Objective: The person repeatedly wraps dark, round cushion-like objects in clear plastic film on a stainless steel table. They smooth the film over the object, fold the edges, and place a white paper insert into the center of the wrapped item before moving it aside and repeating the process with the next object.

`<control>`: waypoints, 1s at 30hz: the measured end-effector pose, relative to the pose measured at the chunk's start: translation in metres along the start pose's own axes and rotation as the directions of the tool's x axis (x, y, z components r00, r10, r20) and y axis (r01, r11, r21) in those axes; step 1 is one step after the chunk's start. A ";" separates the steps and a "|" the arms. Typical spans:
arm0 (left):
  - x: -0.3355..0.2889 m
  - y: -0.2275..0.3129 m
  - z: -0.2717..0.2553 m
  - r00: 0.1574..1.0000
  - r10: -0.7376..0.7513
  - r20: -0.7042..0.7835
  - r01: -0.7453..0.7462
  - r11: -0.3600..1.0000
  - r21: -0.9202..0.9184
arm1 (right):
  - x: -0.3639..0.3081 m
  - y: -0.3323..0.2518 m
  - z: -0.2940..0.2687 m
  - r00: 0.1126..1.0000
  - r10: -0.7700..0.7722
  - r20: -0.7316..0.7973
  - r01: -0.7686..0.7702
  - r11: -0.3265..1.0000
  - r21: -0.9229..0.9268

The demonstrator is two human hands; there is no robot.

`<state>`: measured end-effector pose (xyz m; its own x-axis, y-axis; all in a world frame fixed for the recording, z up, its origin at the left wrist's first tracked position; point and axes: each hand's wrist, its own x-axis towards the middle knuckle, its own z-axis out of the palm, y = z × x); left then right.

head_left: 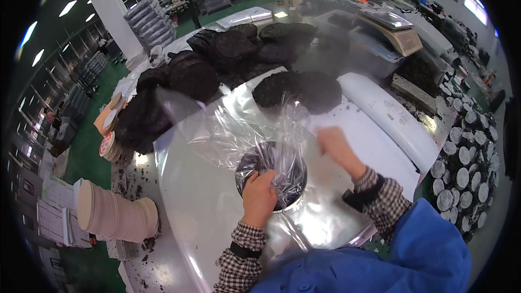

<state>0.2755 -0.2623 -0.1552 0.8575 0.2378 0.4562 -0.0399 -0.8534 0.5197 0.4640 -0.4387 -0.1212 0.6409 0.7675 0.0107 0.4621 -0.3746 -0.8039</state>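
A clear plastic bag (291, 138) stands up crumpled out of a round opening with a shiny metal rim (287, 210). Dark material shows through the film inside it. My left hand (259, 196) is at the near side of the opening, with its fingers closed on the film. To the right, my right hand (337, 147) is raised apart from the bag; motion smears its fingers, so I cannot tell their shape. Just beyond the bag lie dark, flat, round cakes (277, 88) with a rough surface.
Stacks of dark round cakes (195, 76) fill the table's far left. A leaning stack of pale discs (114, 211) stands at the left. A white roll (388, 116) lies at the right, with a scale (393, 30) on a plastic bin (374, 51) behind it. Several packed rolls (464, 154) are piled at right.
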 end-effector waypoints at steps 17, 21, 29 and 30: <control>0.027 -0.035 -0.075 0.902 -0.318 0.292 0.408 0.849 -0.337 | -0.005 -0.040 0.065 0.913 -0.269 0.306 0.322 0.937 -0.137; 0.006 -0.009 -0.018 0.915 -0.061 0.399 0.080 0.996 -0.030 | 0.003 -0.019 0.055 0.927 -0.368 0.071 0.233 0.715 0.660; 0.010 0.028 -0.019 0.985 -0.096 0.142 0.107 0.992 -0.073 | 0.014 -0.022 0.105 0.912 -0.403 0.082 0.399 0.820 -0.409; 0.007 0.026 -0.014 0.979 -0.106 0.175 0.107 0.994 0.005 | 0.029 -0.029 0.085 0.844 -0.173 0.508 0.424 0.795 -0.433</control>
<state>0.2733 -0.2765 -0.1286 0.9334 0.2423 0.2649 0.0547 -0.8253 0.5620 0.4174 -0.3611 -0.1481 0.1491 0.9767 -0.1541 0.9047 -0.1976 -0.3774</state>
